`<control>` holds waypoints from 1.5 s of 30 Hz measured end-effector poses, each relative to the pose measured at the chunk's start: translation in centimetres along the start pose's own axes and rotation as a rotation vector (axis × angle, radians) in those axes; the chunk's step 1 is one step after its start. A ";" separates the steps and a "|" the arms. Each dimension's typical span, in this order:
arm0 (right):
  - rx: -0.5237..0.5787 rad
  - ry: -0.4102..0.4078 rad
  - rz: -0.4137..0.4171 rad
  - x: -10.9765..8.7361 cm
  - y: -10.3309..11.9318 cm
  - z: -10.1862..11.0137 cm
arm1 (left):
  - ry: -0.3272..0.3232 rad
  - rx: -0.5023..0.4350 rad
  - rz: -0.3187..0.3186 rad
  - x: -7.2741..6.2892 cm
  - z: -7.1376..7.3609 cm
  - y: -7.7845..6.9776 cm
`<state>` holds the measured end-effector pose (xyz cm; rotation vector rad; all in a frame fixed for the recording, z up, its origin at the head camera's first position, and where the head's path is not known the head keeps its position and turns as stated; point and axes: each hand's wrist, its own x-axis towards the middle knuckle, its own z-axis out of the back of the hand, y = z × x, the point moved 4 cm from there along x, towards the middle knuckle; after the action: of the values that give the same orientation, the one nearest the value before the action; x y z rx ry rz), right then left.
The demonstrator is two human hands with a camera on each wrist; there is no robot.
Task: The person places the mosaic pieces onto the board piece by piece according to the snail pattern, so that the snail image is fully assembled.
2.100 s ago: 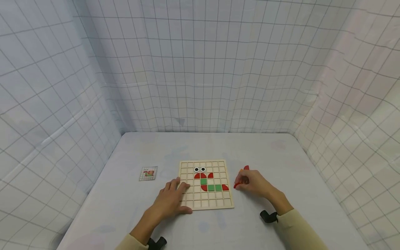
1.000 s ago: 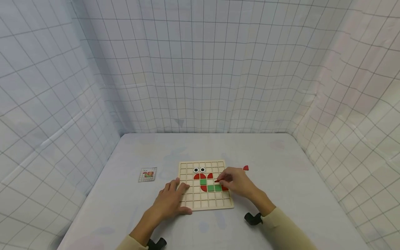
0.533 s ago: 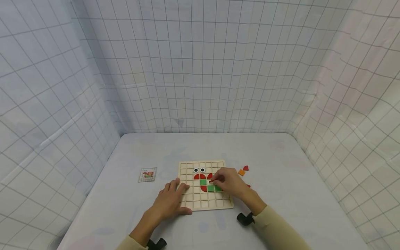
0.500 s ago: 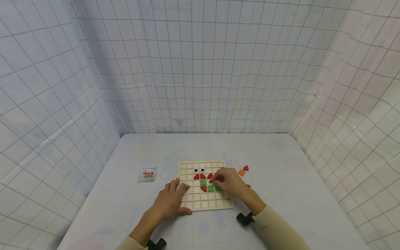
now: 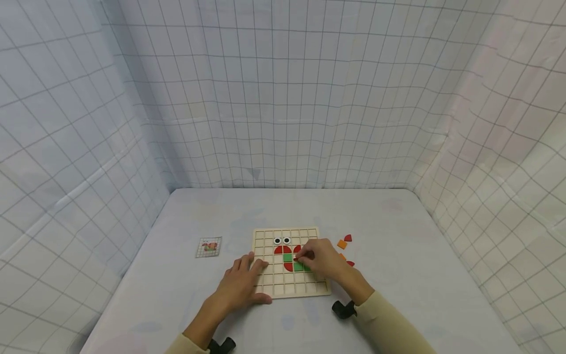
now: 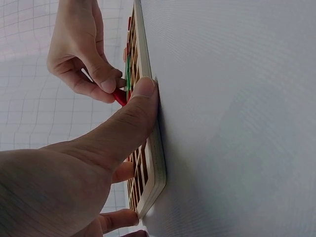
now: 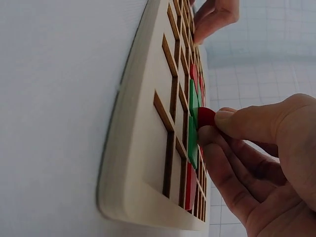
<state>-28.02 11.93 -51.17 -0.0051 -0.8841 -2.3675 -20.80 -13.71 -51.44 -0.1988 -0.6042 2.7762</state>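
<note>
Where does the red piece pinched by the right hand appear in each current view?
Head: red piece, below centre, slightly right, barely visible.
Left wrist: red piece, left of centre, slightly above.
Right wrist: red piece, right of centre, about mid-height.
Shared landmark: wooden grid board, in all three.

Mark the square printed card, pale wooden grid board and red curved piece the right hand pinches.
Square printed card (image 5: 209,247): head view, printed face.
Pale wooden grid board (image 7: 133,187): right wrist view, outer rim.
Red curved piece (image 7: 206,117): right wrist view, exposed face.
</note>
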 end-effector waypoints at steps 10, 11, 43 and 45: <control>0.005 0.034 -0.023 0.1 0.0 -0.2 | 0.006 -0.007 0.008 -0.1 0.1 -0.1; 0.001 0.035 -0.024 0.2 0.0 -0.2 | 0.007 -0.008 0.009 -0.1 0.0 -0.1; 0.000 0.017 -0.077 1.2 -0.7 -0.9 | 0.000 0.009 0.005 -0.1 0.0 0.1; -0.002 0.016 -0.059 1.1 -0.7 -0.8 | 0.002 0.008 0.007 0.0 0.0 0.1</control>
<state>-29.17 11.29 -51.99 0.0392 -0.8861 -2.4198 -20.79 -13.80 -51.48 -0.2020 -0.5926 2.7840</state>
